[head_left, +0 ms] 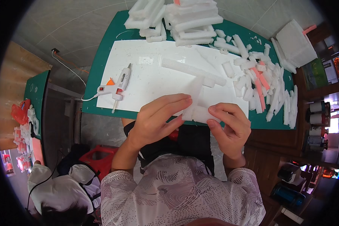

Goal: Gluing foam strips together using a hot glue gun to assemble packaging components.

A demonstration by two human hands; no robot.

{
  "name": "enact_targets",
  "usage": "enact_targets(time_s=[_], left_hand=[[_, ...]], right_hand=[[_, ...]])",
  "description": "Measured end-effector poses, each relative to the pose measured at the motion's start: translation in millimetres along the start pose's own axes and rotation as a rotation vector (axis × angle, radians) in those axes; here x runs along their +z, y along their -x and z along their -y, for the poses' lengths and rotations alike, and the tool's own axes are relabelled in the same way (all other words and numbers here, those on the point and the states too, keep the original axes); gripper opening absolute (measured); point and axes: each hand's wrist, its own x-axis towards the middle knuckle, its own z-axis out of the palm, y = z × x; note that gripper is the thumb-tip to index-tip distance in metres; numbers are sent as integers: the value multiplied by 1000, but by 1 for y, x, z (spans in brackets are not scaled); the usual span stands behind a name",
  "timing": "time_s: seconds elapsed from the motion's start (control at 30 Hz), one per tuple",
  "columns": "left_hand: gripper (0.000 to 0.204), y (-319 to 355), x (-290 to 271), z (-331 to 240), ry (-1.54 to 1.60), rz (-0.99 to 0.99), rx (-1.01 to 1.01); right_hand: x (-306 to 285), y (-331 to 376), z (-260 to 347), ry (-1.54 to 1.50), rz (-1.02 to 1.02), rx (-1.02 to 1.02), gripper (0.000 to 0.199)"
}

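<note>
Close to the table's front edge I hold an angled piece of white foam in both hands. A longer foam strip meets it and stretches away over the white board. My left hand pinches the corner where the two strips meet, thumb below and fingers above. The short strip's right end is between the thumb and fingers of my right hand. Beyond them, a long foam strip lies slantwise on the board, a small foam block touching or close to its near side.
A white hot glue gun rests at the left of the white board, its cable leading left. Foam frames are stacked at the back. Loose white and pink foam scraps heap up on the right of the green table.
</note>
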Motion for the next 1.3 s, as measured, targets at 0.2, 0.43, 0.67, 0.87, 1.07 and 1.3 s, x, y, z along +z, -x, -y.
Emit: enact_targets(time_s=[0.2,0.43,0.67,0.87,1.07,1.3], left_hand=[[50,0,2,-3,-8,0,0],[56,4,7,-6,4,-41,-72],[58,6,9,-14,4,-59,-130],[57,10,10,-10,-27,-65,-92],[57,13,13,-6,-64,-84,-45],[50,15,14,-6,-88,-79,-89]], right_hand=[[-3,2,9,82,30,23,30],[-2,0,11,114,39,21,30],[2,0,11,138,44,15,30],[9,1,14,179,49,22,29],[17,1,8,182,19,42,28],[26,4,1,178,-11,66,25]])
